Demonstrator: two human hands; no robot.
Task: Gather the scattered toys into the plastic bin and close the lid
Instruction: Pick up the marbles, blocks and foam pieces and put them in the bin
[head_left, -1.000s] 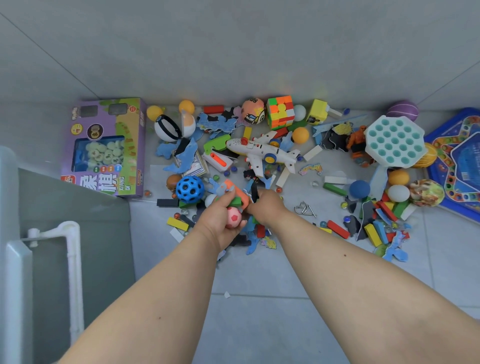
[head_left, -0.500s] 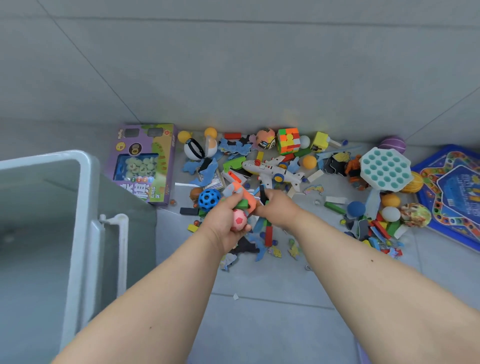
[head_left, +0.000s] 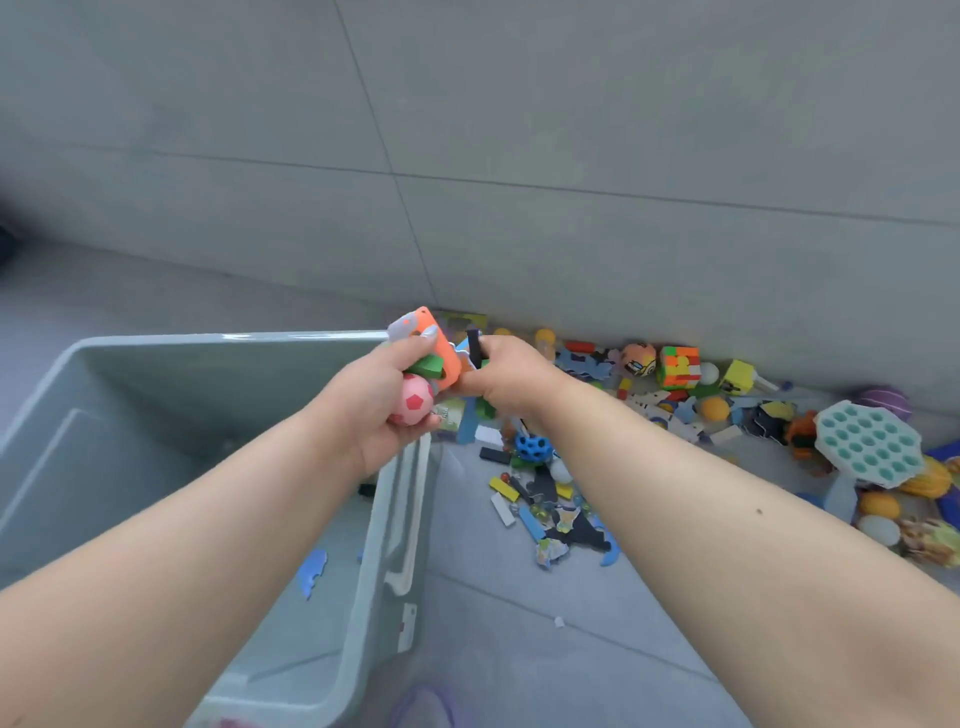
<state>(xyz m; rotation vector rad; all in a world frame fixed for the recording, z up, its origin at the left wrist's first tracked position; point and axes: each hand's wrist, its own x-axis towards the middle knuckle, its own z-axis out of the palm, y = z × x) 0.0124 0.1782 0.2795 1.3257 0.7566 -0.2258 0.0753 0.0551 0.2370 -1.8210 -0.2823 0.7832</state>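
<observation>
2 hands over 1 bin (head_left: 218, 343): left fingers (head_left: 415, 422) curled round 1 pink ball (head_left: 411, 400), right fingers (head_left: 470, 382) pinching 1 black strip (head_left: 474, 343).

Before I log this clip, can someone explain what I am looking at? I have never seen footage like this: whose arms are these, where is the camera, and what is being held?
There is no machine here. A person wears one wide-angle camera on the head, looking forward and down, so the two bare arms reaching in from the bottom are that person's own.

The left hand grips a handful of toys: a pink ball with red patches, a green block and an orange toy. The right hand pinches a black piece; anything else in it is hidden.

Both hands are near the far right corner of an open grey plastic bin; a blue puzzle piece already lies inside.

On the tiled floor by the wall, many toys remain: a blue holed ball, a colour cube and a teal bubble pad. No lid is visible.
</observation>
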